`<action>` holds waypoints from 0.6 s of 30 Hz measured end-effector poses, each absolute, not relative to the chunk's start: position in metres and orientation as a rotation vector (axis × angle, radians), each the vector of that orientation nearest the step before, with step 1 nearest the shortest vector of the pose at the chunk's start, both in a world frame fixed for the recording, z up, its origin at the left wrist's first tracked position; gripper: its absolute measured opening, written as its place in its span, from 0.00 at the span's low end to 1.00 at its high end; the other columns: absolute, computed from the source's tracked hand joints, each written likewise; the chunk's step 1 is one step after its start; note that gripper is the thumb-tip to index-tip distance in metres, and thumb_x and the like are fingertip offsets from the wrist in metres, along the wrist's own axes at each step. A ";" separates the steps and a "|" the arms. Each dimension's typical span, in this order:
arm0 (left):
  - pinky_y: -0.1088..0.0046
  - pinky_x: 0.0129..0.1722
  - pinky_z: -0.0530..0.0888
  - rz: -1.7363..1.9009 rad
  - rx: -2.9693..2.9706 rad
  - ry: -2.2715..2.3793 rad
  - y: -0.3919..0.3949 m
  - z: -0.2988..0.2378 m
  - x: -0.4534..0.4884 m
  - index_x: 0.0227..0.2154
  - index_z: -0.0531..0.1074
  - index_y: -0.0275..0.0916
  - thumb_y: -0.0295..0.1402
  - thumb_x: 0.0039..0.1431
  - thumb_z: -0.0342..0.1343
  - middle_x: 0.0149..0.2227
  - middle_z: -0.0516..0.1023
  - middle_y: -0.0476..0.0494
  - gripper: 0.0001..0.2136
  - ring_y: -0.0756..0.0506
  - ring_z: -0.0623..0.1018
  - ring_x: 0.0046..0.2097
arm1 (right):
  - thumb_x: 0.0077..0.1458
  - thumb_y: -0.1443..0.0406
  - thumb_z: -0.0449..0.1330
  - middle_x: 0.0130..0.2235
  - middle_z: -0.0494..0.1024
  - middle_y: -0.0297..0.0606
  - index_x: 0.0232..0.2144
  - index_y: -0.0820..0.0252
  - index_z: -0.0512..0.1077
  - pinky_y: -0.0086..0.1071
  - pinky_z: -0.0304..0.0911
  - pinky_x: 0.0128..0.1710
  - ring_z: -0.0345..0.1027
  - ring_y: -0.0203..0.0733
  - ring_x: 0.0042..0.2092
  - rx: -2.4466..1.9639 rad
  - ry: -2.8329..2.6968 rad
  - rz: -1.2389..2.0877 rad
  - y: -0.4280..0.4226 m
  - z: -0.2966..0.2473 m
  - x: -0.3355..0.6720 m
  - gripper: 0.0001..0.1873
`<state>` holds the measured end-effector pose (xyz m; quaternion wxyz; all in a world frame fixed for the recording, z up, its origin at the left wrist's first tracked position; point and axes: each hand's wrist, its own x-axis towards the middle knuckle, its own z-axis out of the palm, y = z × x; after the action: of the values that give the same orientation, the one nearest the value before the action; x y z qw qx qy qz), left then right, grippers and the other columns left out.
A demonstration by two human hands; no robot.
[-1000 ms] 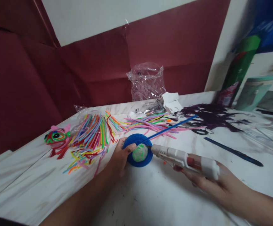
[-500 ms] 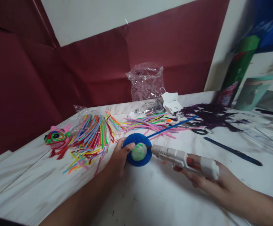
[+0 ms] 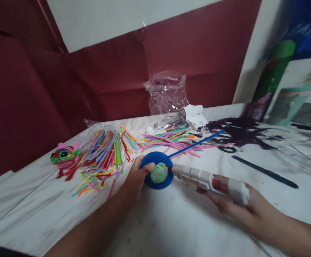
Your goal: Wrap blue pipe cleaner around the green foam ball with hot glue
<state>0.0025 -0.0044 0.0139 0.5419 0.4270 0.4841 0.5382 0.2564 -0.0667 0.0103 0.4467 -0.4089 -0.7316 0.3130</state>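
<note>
My left hand (image 3: 141, 175) is closed on the left edge of a blue disc (image 3: 151, 159) that looks coiled from pipe cleaner, thumb on top. A pale centre with green streaks (image 3: 159, 173) shows in the disc's middle. From its upper rim a straight blue pipe cleaner (image 3: 198, 143) sticks out to the upper right. My right hand (image 3: 235, 205) is wrapped round a white glue gun (image 3: 195, 175), whose nozzle is at the disc's right side; whether it touches I cannot tell.
Bundled colourful pipe cleaners (image 3: 104, 148) and a pink-and-green animal figure (image 3: 65, 157) lie left. Behind are loose pipe cleaners (image 3: 171, 141) and a clear plastic bag (image 3: 167, 92). To the right are scissors (image 3: 227, 149), purple threads (image 3: 241, 132), a dark flat strip (image 3: 265, 172) and a green cup (image 3: 289, 107).
Hardly anything differs. The disc and the tip of its blue pipe cleaner have shifted very slightly; both hands keep their holds.
</note>
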 end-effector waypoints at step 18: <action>0.64 0.40 0.74 1.324 0.994 1.122 -0.004 0.012 0.002 0.47 0.68 0.40 0.40 0.42 0.66 0.41 0.80 0.42 0.27 0.40 0.80 0.40 | 0.58 0.56 0.59 0.26 0.78 0.37 0.29 0.57 0.76 0.28 0.62 0.21 0.63 0.37 0.24 -1.008 -1.774 0.801 -0.067 0.009 0.255 0.13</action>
<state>0.0024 -0.0043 0.0122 0.5405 0.4183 0.4719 0.5570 0.2546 -0.0672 0.0086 0.4570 -0.4089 -0.7199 0.3251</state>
